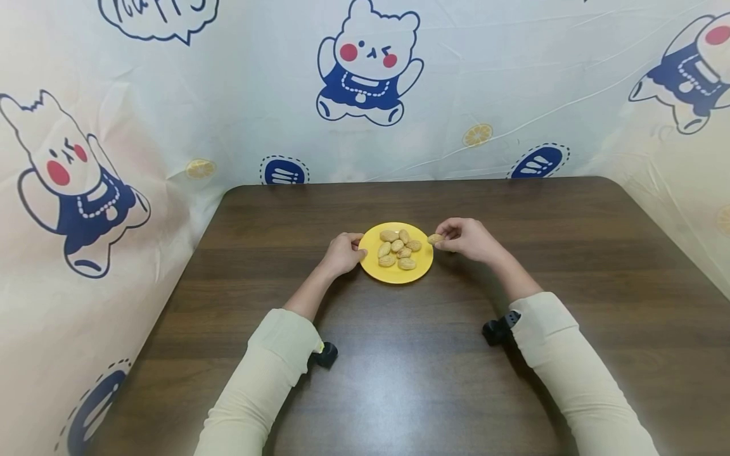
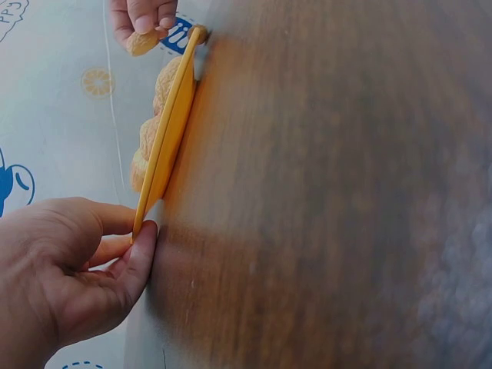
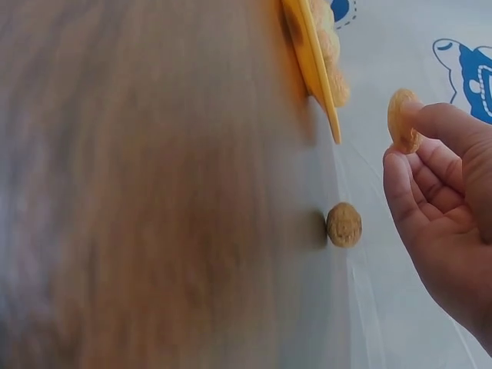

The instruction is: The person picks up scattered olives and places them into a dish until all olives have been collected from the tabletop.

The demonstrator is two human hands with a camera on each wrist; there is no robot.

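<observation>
A round yellow plate (image 1: 372, 269) bears several unshelled peanuts (image 1: 397, 246). My left hand (image 1: 343, 254) pinches the plate's left rim; in the left wrist view, the thumb (image 2: 142, 261) is on the underside of the edge and the fingers are on the other side. At the plate's right rim, my right hand (image 1: 466, 239) holds one peanut (image 3: 403, 121) between thumb and fingertips, clear of the table. Another rounded, brown nut-like piece (image 3: 344, 224) rests on the table below the right hand; in the head view I cannot make it out.
The dark wooden table (image 1: 388, 380) runs back to a pale curtain (image 1: 245, 95) printed with cartoon bears. Black wrist cameras sit at the left cuff (image 1: 285, 339) and the right cuff (image 1: 542, 323).
</observation>
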